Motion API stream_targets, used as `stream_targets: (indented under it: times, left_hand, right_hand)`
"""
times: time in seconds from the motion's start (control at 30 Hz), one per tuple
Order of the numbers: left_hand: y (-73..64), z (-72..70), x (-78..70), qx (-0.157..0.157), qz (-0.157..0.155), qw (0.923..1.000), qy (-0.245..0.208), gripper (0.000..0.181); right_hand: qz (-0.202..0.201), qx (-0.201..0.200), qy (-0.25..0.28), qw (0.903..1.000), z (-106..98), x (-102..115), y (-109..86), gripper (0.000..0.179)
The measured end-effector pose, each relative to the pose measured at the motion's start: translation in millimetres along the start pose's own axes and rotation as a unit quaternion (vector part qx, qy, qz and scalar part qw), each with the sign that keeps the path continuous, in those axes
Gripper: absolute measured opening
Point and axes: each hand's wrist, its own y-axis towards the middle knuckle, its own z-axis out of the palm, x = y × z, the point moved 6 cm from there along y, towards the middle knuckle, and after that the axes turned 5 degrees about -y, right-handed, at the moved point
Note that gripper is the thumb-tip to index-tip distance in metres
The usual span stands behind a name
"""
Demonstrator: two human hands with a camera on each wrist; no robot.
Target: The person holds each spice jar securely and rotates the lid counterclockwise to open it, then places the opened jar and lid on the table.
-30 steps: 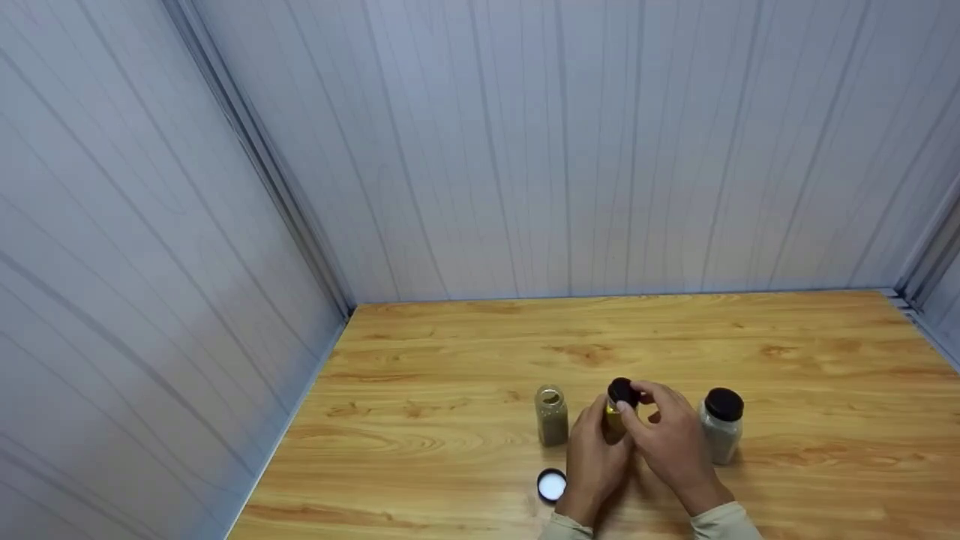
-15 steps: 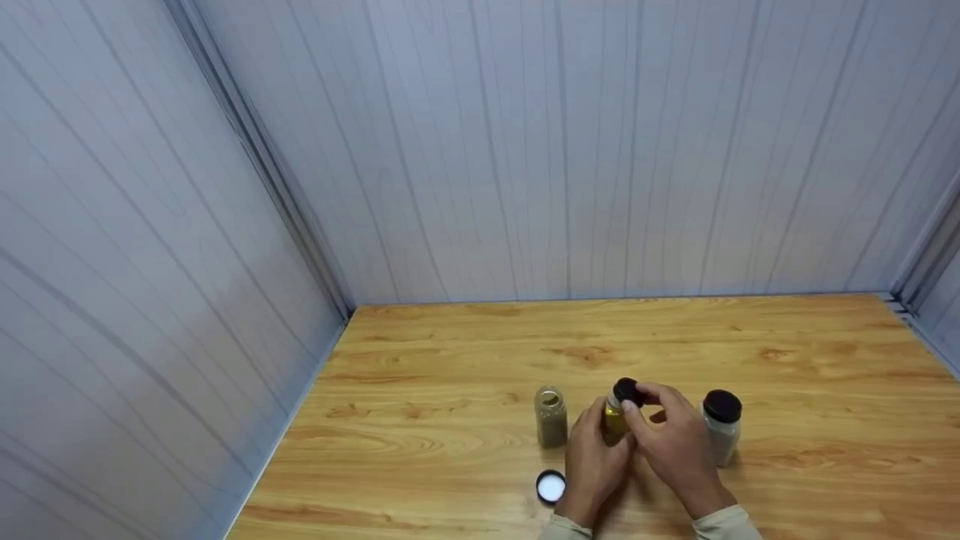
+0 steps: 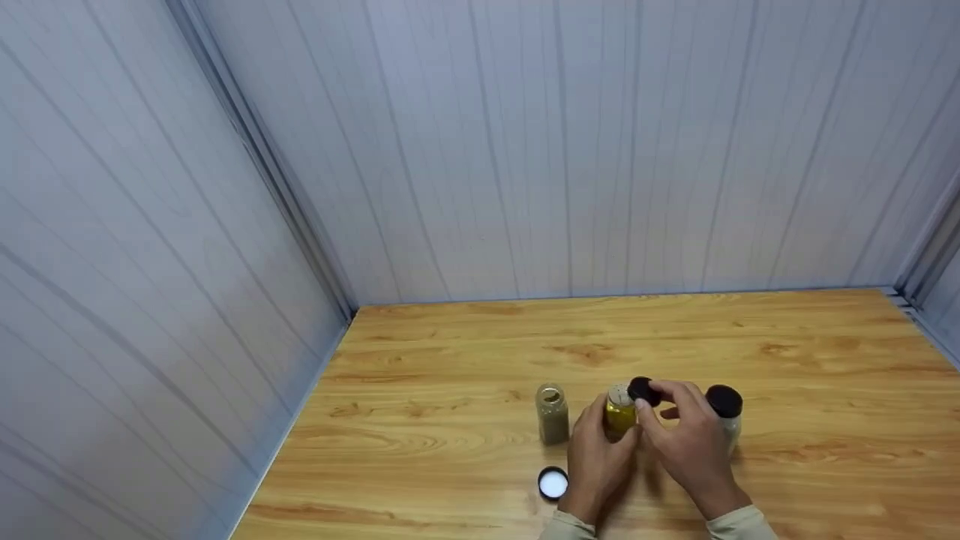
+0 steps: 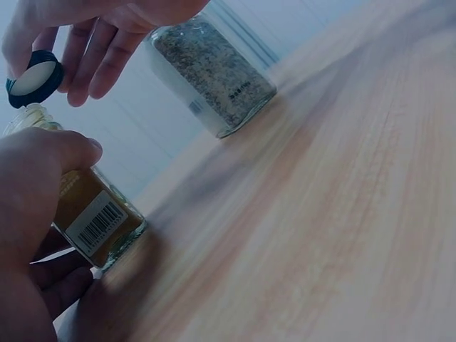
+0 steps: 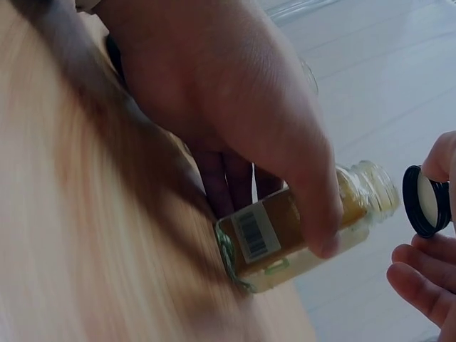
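My left hand [image 3: 600,465] grips a small glass spice jar [image 3: 619,417] of yellow powder around its body. The jar stands upright on the table, its pale, dark-specked top uncovered in the head view. Just right of the jar's mouth, my right hand [image 3: 690,446] pinches a black screw lid [image 3: 643,391] between thumb and fingers. In the left wrist view the lid's white lining [image 4: 33,78] shows, and a barcode label [image 4: 102,222] is visible on the jar. A narrow gap separates lid from neck in the right wrist view.
Left of the hands stands an uncapped glass jar [image 3: 553,420] of greenish-brown powder. An upturned black lid [image 3: 553,484] with white lining lies near my left wrist. Behind my right hand is a larger black-capped jar [image 4: 214,75] of coarse grey-brown grains. Pale panel walls [image 3: 525,150] enclose the wooden table [image 3: 420,375].
The black lid has come off the yellow powder jar, tilting and then shifting right with my right hand. The jar's top is now exposed. My left hand has kept its hold.
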Motion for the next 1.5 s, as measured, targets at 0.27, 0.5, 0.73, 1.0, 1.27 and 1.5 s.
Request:
stream_targets:
  times: [0.27,0.5,0.73,1.0,1.27,1.5]
  left_hand:
    - [0.5,-0.5,1.7,-0.002,-0.012,0.9999,-0.003,0.058]
    - [0.0,-0.2,3.3,0.001,-0.024,0.9997,-0.003,0.06]
    - [0.8,-1.0,3.6,0.006,-0.033,0.9994,-0.004,0.059]
    - [0.6,-2.3,0.6,-0.007,0.012,0.9999,0.007,0.056]
    - [0.5,-1.7,-0.8,-0.007,0.023,0.9997,0.005,0.055]
    - [0.0,1.2,2.0,0.004,-0.009,0.9999,0.001,0.058]
  right_hand:
    - [0.007,-0.002,0.01,0.9999,-3,-3,-1.5,0.029]
    - [0.008,-0.004,0.026,0.9996,-5,-2,-4.0,0.029]
    - [-0.023,-0.016,0.035,0.999,-6,1,-3.6,0.034]
    - [-0.061,-0.043,0.04,0.9964,-7,3,-5.3,0.035]
    - [-0.063,-0.046,0.046,0.9959,-10,2,-6.0,0.031]
    - [-0.076,-0.06,0.035,0.9947,-10,0,-7.6,0.033]
